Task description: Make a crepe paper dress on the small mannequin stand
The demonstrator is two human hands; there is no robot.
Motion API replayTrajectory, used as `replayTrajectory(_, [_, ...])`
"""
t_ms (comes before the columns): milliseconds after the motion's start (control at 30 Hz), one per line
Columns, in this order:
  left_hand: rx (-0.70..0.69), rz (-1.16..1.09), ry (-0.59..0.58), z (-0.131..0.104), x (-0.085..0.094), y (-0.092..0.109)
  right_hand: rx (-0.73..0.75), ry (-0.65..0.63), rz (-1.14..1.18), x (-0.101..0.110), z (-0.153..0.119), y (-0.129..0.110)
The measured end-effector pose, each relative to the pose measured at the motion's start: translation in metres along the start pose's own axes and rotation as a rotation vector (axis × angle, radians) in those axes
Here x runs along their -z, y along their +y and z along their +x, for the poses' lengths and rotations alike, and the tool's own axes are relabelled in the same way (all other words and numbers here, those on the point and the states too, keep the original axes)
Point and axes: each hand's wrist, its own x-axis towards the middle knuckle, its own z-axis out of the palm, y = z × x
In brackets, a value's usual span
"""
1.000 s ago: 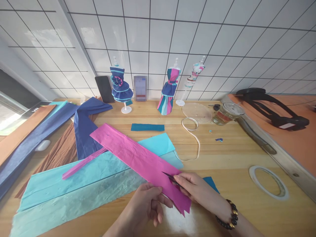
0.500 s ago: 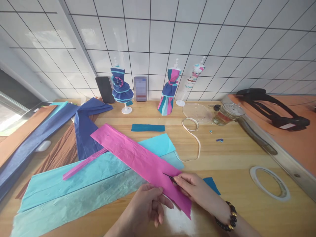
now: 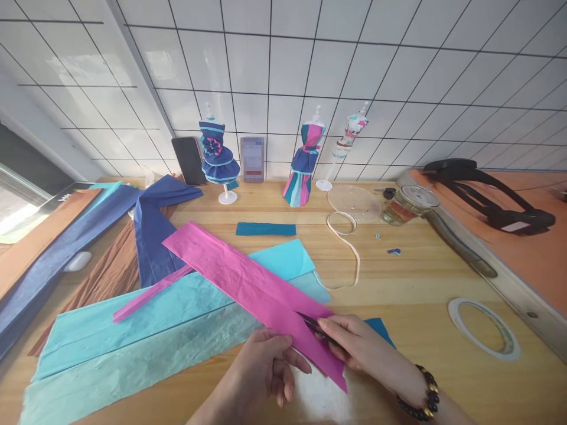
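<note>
A long pink strip of crepe paper (image 3: 239, 274) lies slantwise over the turquoise paper (image 3: 146, 319). My left hand (image 3: 270, 360) pinches the strip's lower edge between thumb and fingers. Closed around slim black scissors (image 3: 312, 323), my right hand (image 3: 354, 339) is at the near right end of the strip. The dark blades lie at the pink paper; their handles are mostly covered by my fingers. A beaded bracelet (image 3: 419, 394) circles my right wrist. Under my right forearm a dark teal paper piece (image 3: 380, 332) sticks out.
Dress forms in a blue dress (image 3: 220, 159), a multicoloured dress (image 3: 305, 165) and a patterned top (image 3: 354, 128) stand along the tiled wall. Blue paper (image 3: 153, 236) and brown paper (image 3: 104, 265) lie left. A white ring (image 3: 485, 329), glass jar (image 3: 410, 203) and cord (image 3: 358, 262) are right.
My right hand has moved slightly right and toward me, and more of the black scissors shows. The pink strip's near end has shifted a little; my left hand has stayed put.
</note>
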Motion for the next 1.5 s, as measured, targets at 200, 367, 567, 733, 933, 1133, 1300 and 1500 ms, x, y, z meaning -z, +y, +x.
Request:
replayTrajectory(200, [0.014, -0.012, 0.005, -0.001, 0.000, 0.000, 0.016, -0.010, -0.010, -0.004, 0.009, -0.009])
replayTrajectory(367, [0.007, -0.008, 0.004, -0.002, -0.001, 0.001, 0.034, -0.022, -0.028, -0.008, 0.018, -0.013])
replayTrajectory(567, [0.020, -0.005, -0.006, -0.002, -0.001, 0.002, 0.042, -0.002, -0.059, -0.013, 0.020, -0.020])
replayTrajectory(733, [0.021, -0.025, -0.020, -0.001, 0.000, 0.002, 0.038, 0.017, -0.050, -0.016, 0.021, -0.022])
replayTrajectory(933, [0.004, -0.019, -0.032, -0.001, 0.002, 0.001, 0.076, 0.029, -0.068, -0.016, 0.021, -0.021])
replayTrajectory(1133, [0.002, -0.012, -0.055, -0.002, 0.001, 0.002, 0.084, 0.044, -0.061, -0.018, 0.020, -0.024])
replayTrajectory(1300, [-0.004, -0.012, -0.048, -0.002, 0.001, 0.002, 0.094, 0.058, -0.079, -0.020, 0.020, -0.024])
replayTrajectory(1500, [0.002, 0.001, -0.058, -0.002, 0.001, 0.002, 0.107, 0.071, -0.106, -0.019, 0.021, -0.022])
